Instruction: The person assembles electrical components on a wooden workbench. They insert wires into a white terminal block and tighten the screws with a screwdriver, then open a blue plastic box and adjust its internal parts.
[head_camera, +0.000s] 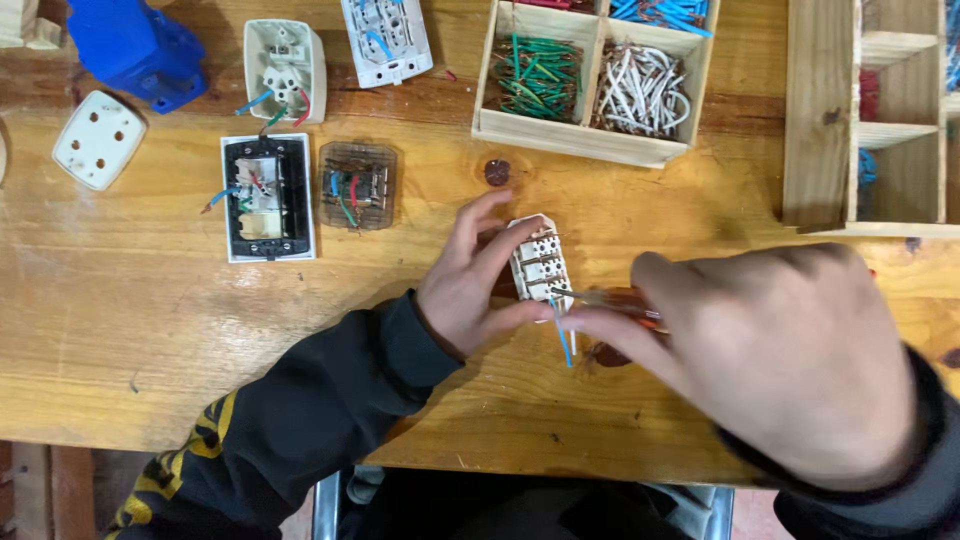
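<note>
Pinching a small white switch module (538, 265) between thumb and fingers of the left hand (470, 280), near the middle of the wooden table (130, 330), back side turned up and showing terminals. Pressing the right hand (770, 350), at 3 o'clock from the module, closed around a thin screwdriver (610, 300), tip lying at the module's lower edge; handle mostly hidden under the fingers. Trailing out at 6 o'clock from the module, a short blue wire (563, 343) and a white one beside it. Lying well apart at 9 o'clock: a white-framed black switch unit (268, 197) and, just beside it, a clear-cased module (357, 186), both wired. Resting at 11 o'clock, an open white socket (285, 70) and a blue tool (135, 48). Sitting at 12 o'clock, a wooden tray (580, 135) holding green wire pieces (540, 75) and white wire pieces (640, 100) in separate compartments
</note>
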